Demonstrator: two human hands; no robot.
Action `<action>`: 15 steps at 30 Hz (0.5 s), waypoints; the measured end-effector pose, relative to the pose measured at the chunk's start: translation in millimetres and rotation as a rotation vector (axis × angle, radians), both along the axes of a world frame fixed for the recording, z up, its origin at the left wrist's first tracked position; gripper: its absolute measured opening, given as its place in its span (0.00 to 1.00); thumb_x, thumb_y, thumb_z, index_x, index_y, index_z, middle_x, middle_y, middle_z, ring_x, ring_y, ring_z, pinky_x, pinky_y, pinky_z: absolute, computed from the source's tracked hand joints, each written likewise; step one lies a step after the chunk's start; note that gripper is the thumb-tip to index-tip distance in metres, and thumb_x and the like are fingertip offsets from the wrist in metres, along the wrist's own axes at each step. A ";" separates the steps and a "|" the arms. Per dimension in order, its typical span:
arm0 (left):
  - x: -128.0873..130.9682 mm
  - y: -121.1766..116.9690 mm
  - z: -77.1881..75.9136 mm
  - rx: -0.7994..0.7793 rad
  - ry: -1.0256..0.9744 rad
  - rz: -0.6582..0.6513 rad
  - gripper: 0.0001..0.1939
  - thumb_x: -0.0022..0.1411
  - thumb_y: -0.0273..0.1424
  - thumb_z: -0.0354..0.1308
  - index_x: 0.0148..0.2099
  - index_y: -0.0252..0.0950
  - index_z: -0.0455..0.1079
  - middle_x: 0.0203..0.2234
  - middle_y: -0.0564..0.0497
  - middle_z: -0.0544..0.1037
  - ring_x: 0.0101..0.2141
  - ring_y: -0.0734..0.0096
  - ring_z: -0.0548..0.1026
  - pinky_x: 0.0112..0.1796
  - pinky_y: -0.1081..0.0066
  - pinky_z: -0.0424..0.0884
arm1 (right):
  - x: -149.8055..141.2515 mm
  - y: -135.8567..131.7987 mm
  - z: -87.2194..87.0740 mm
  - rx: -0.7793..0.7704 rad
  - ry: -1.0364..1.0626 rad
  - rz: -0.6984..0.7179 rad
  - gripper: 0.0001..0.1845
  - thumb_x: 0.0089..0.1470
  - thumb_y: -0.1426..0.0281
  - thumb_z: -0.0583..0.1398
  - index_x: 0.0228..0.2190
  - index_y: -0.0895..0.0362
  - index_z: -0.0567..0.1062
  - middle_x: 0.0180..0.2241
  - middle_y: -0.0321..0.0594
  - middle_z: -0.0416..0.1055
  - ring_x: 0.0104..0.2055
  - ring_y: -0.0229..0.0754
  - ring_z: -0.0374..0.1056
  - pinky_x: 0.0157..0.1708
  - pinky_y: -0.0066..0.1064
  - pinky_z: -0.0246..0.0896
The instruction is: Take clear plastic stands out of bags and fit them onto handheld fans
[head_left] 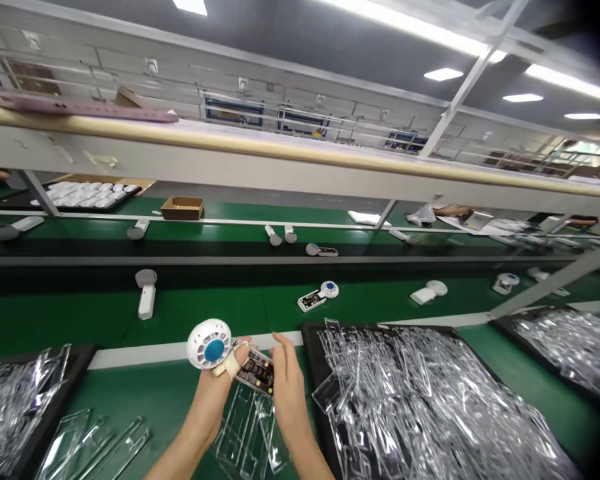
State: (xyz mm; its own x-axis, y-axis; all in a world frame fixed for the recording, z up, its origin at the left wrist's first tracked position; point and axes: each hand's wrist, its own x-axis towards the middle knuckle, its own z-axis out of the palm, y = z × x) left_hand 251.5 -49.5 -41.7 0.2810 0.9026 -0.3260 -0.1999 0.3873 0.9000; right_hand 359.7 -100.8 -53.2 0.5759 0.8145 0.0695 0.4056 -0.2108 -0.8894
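Conveyor: green belt (130, 320) across the middle of the frame, with more white fans (329, 289) spaced apart so each sits separately.
Trays: black tray (314, 353) at lower right, heaped with clear cases (380, 393), placed within my reach.
Hands: at lower centre, my left hand (207, 400) grips the fan (210, 345), its circuit board (255, 370) facing up. My right hand (287, 390) is spread just beside the board; I cannot tell if it touches.

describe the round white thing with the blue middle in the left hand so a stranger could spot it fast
On the green conveyor belt, look at the near edge for the person's left hand. It grips a round white vented disc with a blue centre, with a black circuit board beside it. Unlike the similar white units lying on the belt, this one is held up.
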 end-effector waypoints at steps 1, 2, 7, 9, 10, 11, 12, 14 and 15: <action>0.2 -2.3 1.1 0.034 0.001 0.030 0.27 0.43 0.44 0.66 0.43 0.34 0.70 0.41 0.44 0.76 0.45 0.55 0.72 0.46 0.63 0.65 | 0.3 5.1 -1.8 0.011 0.103 -0.065 0.26 0.60 0.57 0.42 0.37 0.58 0.74 0.30 0.41 0.72 0.33 0.42 0.68 0.33 0.30 0.62; 0.2 -4.7 2.2 0.070 0.008 0.053 0.26 0.42 0.43 0.66 0.42 0.34 0.70 0.40 0.45 0.76 0.44 0.56 0.72 0.47 0.63 0.65 | 0.5 9.6 -3.7 0.026 0.183 -0.108 0.28 0.60 0.56 0.42 0.28 0.59 0.74 0.25 0.41 0.71 0.29 0.42 0.67 0.31 0.30 0.61; -2.1 -16.5 4.3 0.149 0.037 0.062 0.22 0.42 0.41 0.66 0.40 0.35 0.71 0.37 0.47 0.77 0.42 0.58 0.73 0.46 0.63 0.66 | -2.2 19.4 -10.2 0.179 0.279 -0.149 0.27 0.57 0.55 0.45 0.15 0.56 0.66 0.17 0.38 0.67 0.22 0.39 0.62 0.26 0.29 0.55; -2.1 -17.2 0.6 0.159 0.043 0.061 0.21 0.44 0.41 0.65 0.40 0.36 0.71 0.37 0.47 0.77 0.42 0.59 0.73 0.46 0.64 0.66 | -1.9 21.3 -12.4 0.155 0.254 -0.133 0.27 0.58 0.55 0.44 0.15 0.55 0.65 0.17 0.37 0.66 0.22 0.38 0.61 0.25 0.28 0.54; -1.3 -14.9 -2.7 0.156 0.044 0.066 0.21 0.45 0.41 0.65 0.40 0.35 0.72 0.37 0.47 0.77 0.41 0.59 0.73 0.46 0.64 0.67 | -0.6 22.6 -14.1 0.117 0.241 -0.120 0.27 0.58 0.56 0.43 0.16 0.55 0.65 0.17 0.37 0.66 0.22 0.38 0.61 0.25 0.28 0.54; 0.2 -9.9 -6.9 0.142 0.046 0.061 0.21 0.45 0.41 0.65 0.40 0.35 0.72 0.37 0.47 0.77 0.41 0.59 0.73 0.45 0.64 0.67 | 1.5 23.6 -16.3 0.071 0.228 -0.102 0.27 0.58 0.56 0.42 0.16 0.55 0.65 0.18 0.37 0.66 0.22 0.38 0.62 0.25 0.28 0.54; 2.2 -1.8 -12.1 0.113 0.061 0.045 0.21 0.45 0.42 0.65 0.40 0.34 0.72 0.37 0.46 0.77 0.40 0.60 0.74 0.44 0.65 0.68 | 4.2 23.7 -19.3 0.024 0.220 -0.078 0.27 0.58 0.56 0.42 0.17 0.55 0.65 0.18 0.37 0.66 0.23 0.39 0.62 0.26 0.28 0.54; 6.4 24.7 -24.4 0.035 0.131 -0.003 0.23 0.44 0.43 0.64 0.40 0.32 0.72 0.34 0.45 0.78 0.36 0.60 0.75 0.39 0.65 0.70 | 10.2 18.4 -27.4 -0.042 0.221 -0.031 0.25 0.57 0.56 0.44 0.20 0.56 0.67 0.20 0.36 0.67 0.24 0.39 0.64 0.25 0.28 0.54; 7.8 42.6 -31.2 -0.003 0.185 -0.020 0.24 0.44 0.44 0.64 0.40 0.31 0.72 0.32 0.45 0.78 0.34 0.61 0.75 0.36 0.65 0.71 | 12.6 11.8 -32.9 -0.067 0.213 -0.012 0.22 0.57 0.56 0.46 0.22 0.55 0.68 0.21 0.36 0.68 0.24 0.40 0.65 0.24 0.28 0.54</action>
State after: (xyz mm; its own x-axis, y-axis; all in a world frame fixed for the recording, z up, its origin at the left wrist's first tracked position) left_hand 259.3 -6.8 -72.9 0.2341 0.8965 -0.3762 -0.0232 0.3919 0.9197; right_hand 372.3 -89.0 -86.1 0.5811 0.8065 -0.1091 0.2068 -0.2760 -0.9387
